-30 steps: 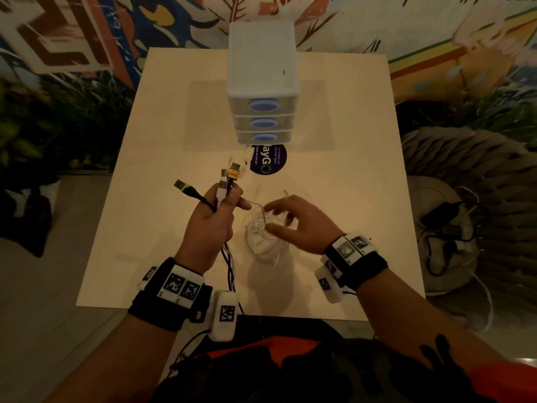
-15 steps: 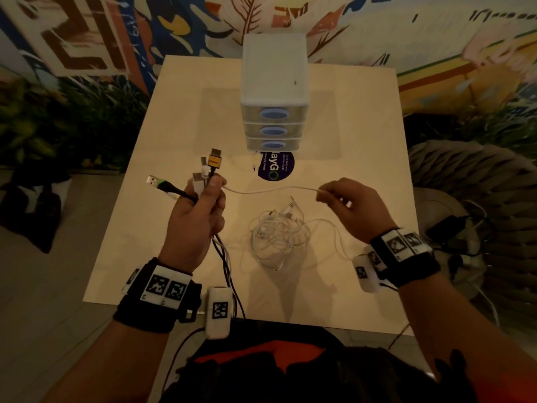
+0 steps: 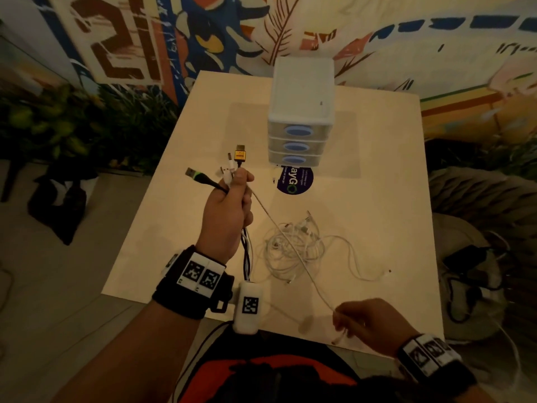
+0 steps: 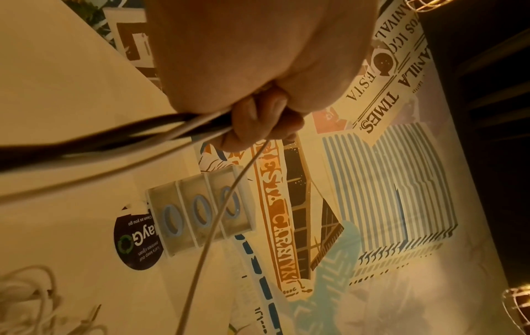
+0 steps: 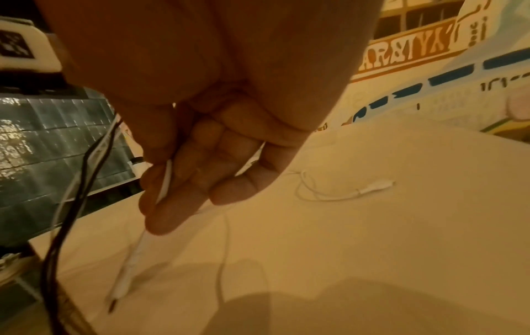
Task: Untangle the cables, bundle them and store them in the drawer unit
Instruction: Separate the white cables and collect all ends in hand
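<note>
The left hand (image 3: 229,216) is curled tight around a bunch of cable ends (image 3: 232,170), and the plugs stick up out of the fist. One is gold, one is black with a green band, and some are white. Dark cables hang down below the fist, off the near edge of the table (image 3: 377,158).

A thin white cable (image 3: 286,242) runs from that fist, over the table, to the right hand (image 3: 369,324). The right hand pinches it near its far plug, between thumb and fingers (image 5: 160,204). The little plug dangles below.

The other white cables lie in a loose messy pile (image 3: 293,248) in the middle of the table.

The cables look light, soft and bendy, so they flop and catch on each other. I think it is best to hold one by the hard plug and pull slowly, so no knot gets tight.

The drawer unit (image 3: 302,112) stands at the far side of the table. It has three drawers, all closed. I cannot tell what is inside them
</note>
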{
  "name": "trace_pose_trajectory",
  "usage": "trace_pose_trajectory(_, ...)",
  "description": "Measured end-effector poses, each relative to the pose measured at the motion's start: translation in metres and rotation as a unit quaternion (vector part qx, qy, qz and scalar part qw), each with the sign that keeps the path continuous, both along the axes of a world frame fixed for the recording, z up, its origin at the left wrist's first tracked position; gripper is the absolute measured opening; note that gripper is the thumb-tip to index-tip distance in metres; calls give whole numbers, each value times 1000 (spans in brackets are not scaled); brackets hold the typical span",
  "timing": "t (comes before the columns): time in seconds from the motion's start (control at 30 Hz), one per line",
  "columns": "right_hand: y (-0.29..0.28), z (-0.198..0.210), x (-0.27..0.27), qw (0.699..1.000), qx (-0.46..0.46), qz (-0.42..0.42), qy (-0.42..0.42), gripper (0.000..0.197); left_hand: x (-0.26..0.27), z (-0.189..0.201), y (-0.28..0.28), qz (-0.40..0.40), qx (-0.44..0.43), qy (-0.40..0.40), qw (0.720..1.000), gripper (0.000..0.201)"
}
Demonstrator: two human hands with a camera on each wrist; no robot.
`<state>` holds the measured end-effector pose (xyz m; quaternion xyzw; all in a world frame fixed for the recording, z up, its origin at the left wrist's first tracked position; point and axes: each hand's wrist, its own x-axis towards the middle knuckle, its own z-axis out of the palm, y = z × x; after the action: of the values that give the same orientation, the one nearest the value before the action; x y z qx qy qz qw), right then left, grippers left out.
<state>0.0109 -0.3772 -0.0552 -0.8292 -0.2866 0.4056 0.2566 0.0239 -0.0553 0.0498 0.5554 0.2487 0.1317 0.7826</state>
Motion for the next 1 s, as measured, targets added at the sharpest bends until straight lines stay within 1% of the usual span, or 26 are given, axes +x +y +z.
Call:
trace_pose_trajectory(0.1, 4, -4, -5, 999, -27, 30, 5, 21, -1, 2, -5, 6, 8, 1, 1000, 26)
trace_pose_trajectory(0.23, 0, -22, -11, 992, -84, 90, -13, 19, -2, 5, -6, 3, 10, -2, 1000, 26)
trace_pose_trajectory(0.37, 0, -41, -20, 991, -99, 92, -21, 31, -7, 7, -12, -47, 42, -1, 998, 30)
trace_pose_trajectory(0.43, 5, -43, -21, 989, -107, 102, -28, 35, -10, 9, -17, -79, 61, 1, 995, 31)
trace_pose_trajectory(0.5, 10, -36, -17, 991, -105, 83, -26, 44, -12, 13, -20, -113, 73, 6, 991, 33)
trace_pose_trajectory(0.53, 13, -28, -13, 992, -100, 69, -34, 50, -13, 15, -22, -129, 73, 8, 989, 34)
trace_pose_trajectory(0.57, 18, -17, -5, 993, -90, 55, -56, 51, -14, 17, -23, -145, 71, 10, 987, 35)
trace_pose_trajectory(0.6, 23, -4, 4, 992, -77, 32, -90, 48, -15, 19, -25, -161, 68, 11, 984, 36)
trace_pose_trajectory(0.67, 36, 27, 28, 984, -36, -46, -167, 42, -18, 20, -30, -195, 64, 16, 979, 38)
trace_pose_trajectory(0.73, 51, 63, 51, 966, 42, -130, -220, 45, -19, 21, -35, -228, 59, 17, 972, 40)
trace_pose_trajectory(0.77, 61, 83, 60, 956, 91, -159, -229, 43, -20, 21, -38, -248, 55, 14, 967, 40)
trace_pose_trajectory(0.8, 71, 101, 68, 947, 136, -174, -232, 38, -21, 21, -41, -268, 53, 9, 962, 41)
trace_pose_trajectory(0.87, 91, 131, 79, 939, 211, -169, -212, 32, -23, 21, -46, -307, 49, -1, 951, 42)
trace_pose_trajectory(0.93, 109, 149, 85, 945, 251, -138, -159, 33, -24, 21, -49, -328, 33, -4, 944, 44)
trace_pose_trajectory(1.0, 122, 157, 86, 951, 273, -109, -92, 34, -25, 21, -49, -336, 4, -8, 942, 42)
